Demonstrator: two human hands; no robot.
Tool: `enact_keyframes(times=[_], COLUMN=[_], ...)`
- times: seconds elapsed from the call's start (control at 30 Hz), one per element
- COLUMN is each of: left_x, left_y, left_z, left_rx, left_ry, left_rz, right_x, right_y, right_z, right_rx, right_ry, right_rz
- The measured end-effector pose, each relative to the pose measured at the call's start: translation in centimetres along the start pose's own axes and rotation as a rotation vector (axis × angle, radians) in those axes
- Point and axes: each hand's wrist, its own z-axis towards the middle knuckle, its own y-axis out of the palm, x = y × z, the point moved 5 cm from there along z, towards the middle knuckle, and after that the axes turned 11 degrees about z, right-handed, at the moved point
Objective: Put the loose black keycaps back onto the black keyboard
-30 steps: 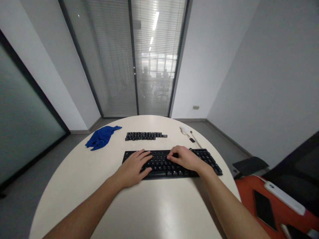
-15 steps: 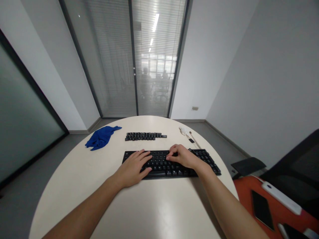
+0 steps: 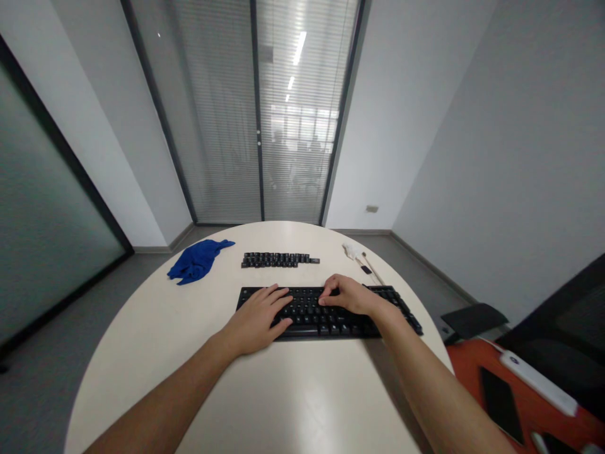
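A black keyboard (image 3: 307,330) lies across the middle of the round table. My left hand (image 3: 258,318) rests on its left part, fingers spread and thumb apart, holding nothing. Over the upper middle keys, my right hand (image 3: 343,295) is closed in a pinch, thumb and index fingertips together at the keyboard; anything between them is too small to make out. Behind the keyboard, loose black keycaps (image 3: 274,260) stand in two rows.
A blue cloth (image 3: 198,261) lies at the table's (image 3: 155,353) back left. At the back right are a crumpled white item (image 3: 350,251), a small black piece (image 3: 365,269) and a thin brush (image 3: 373,268). An orange chair seat (image 3: 467,366) holds a phone (image 3: 501,403) and a white strip (image 3: 539,381).
The whole view has shifted slightly, so things appear a little further right. Both hands keep nearly the same places on the keyboard, my right hand still pinching.
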Motion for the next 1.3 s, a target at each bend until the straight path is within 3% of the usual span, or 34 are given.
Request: enact_keyframes(times=[0.37,0.53,0.67,0.83,1.07,1.3], left_x=[0.0,-0.1,-0.1,-0.1,-0.1,-0.2], left_y=[0.0,0.1,0.0,-0.2,-0.2,-0.1], left_z=[0.0,0.0,0.0,-0.1,0.0,-0.1], left_rx=[-0.023,-0.031,-0.026,-0.022,-0.038,-0.027], left_ry=[-0.008,0.001,0.011,0.002,-0.001,0.003], left_rz=[0.004,0.003,0.006,-0.013,-0.012,-0.019], right_x=[-0.2,-1.4,-2.7,-3.6,-3.2,-2.9], right_y=[-0.2,-0.3,-0.5,1.5,3.2,3.2], right_z=[0.5,1.7,4.5,7.5,9.8,9.2], right_rx=[-0.076,-0.218,-0.005,0.109,0.136,0.126], right_ry=[-0.001,0.009,0.012,0.035,0.11,0.134], right_rz=[-0.038,-0.144,-0.442,-0.591,-0.73,-0.746])
